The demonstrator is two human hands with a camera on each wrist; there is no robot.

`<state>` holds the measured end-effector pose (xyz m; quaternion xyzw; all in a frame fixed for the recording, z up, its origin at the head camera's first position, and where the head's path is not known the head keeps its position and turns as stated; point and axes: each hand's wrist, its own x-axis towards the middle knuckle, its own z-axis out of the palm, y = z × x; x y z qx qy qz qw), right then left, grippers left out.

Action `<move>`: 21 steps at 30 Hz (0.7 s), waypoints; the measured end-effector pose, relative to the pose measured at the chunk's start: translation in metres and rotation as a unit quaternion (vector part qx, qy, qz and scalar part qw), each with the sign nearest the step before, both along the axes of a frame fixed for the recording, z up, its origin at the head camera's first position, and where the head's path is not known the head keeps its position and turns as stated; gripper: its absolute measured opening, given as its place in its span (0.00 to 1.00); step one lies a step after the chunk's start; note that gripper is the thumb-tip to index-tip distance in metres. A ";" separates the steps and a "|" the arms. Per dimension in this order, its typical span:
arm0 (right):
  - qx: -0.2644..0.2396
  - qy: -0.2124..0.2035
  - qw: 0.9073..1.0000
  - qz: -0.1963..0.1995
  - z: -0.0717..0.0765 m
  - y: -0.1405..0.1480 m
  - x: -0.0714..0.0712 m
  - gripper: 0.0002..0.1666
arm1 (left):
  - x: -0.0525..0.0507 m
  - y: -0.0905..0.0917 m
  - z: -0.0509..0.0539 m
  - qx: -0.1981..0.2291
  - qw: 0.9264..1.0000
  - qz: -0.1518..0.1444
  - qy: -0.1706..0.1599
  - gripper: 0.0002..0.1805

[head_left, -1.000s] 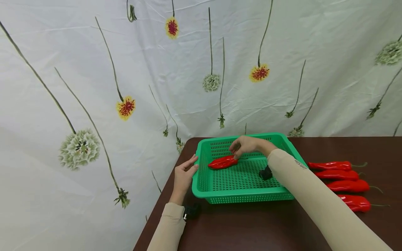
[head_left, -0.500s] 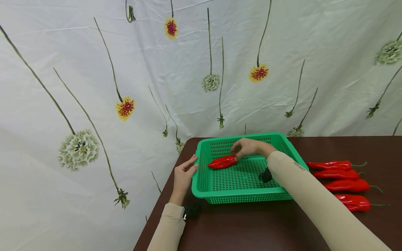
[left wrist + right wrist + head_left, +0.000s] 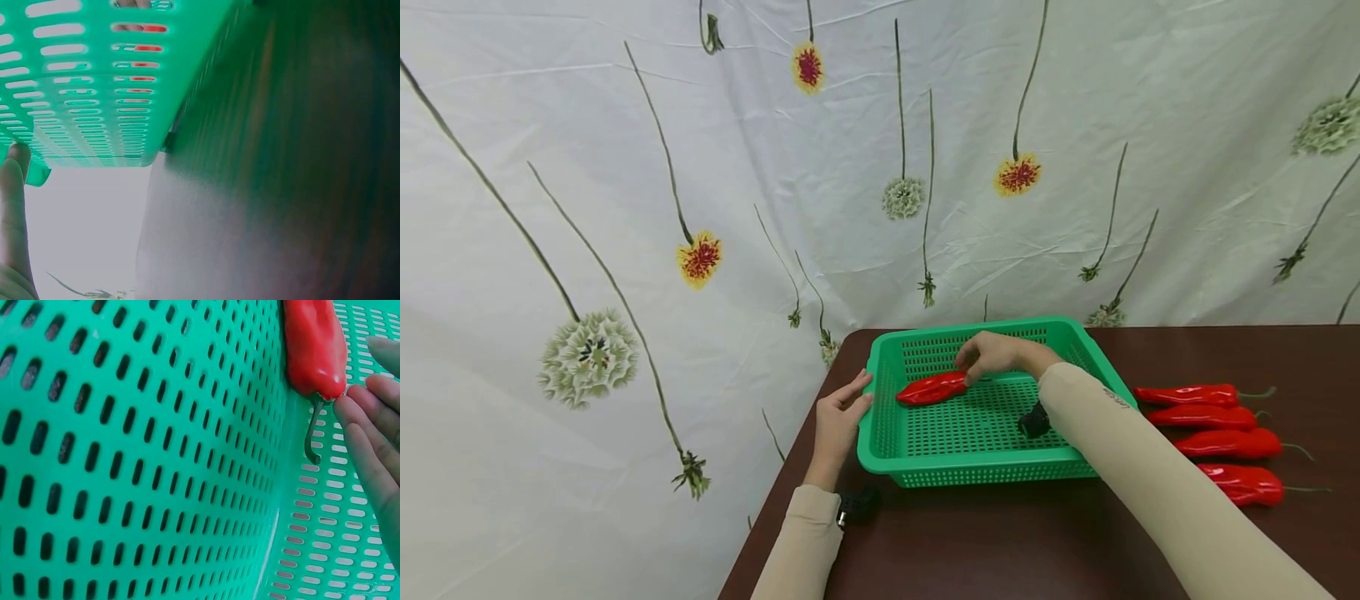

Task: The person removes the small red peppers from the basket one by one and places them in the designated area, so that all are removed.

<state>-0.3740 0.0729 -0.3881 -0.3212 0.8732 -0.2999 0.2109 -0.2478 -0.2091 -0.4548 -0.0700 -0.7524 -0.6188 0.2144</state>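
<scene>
A red chili pepper (image 3: 931, 389) lies in the green slotted basket (image 3: 985, 463), against its far left part. My right hand (image 3: 997, 352) reaches into the basket at the pepper's stem end. In the right wrist view, its fingertips touch or nearly touch the pepper (image 3: 315, 350) beside the curved green stem (image 3: 310, 436), with the thumb apart from them. My left hand (image 3: 838, 423) rests with extended fingers against the basket's left rim. From the left wrist, a straight finger (image 3: 14, 212) shows along the basket's outer wall (image 3: 100, 97); red shows through some slots.
Several more red peppers (image 3: 1240, 443) lie in a row on the dark brown table (image 3: 985, 542), right of the basket, partly behind the right sleeve (image 3: 1150, 467). A white cloth with printed flowers (image 3: 850, 167) hangs behind the table.
My right hand has shifted slightly right along the pepper towards its stem end. The pepper, basket and left hand look almost unmoved.
</scene>
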 end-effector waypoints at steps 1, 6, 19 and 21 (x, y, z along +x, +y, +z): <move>-0.002 0.000 1.000 0.000 0.000 0.000 0.000 0.28 | 0.000 0.000 0.000 -0.001 1.000 0.000 -0.001 0.19; -0.006 0.005 1.000 -0.003 -0.001 0.000 0.000 0.29 | -0.001 -0.001 0.001 -0.006 1.000 0.002 -0.004 0.19; 0.018 0.023 1.000 -0.001 -0.004 -0.002 0.000 0.30 | 0.000 0.000 0.002 -0.005 1.000 0.005 0.005 0.19; 0.022 0.022 1.000 0.000 -0.005 -0.002 0.001 0.29 | -0.001 0.000 0.001 -0.005 1.000 0.005 0.005 0.19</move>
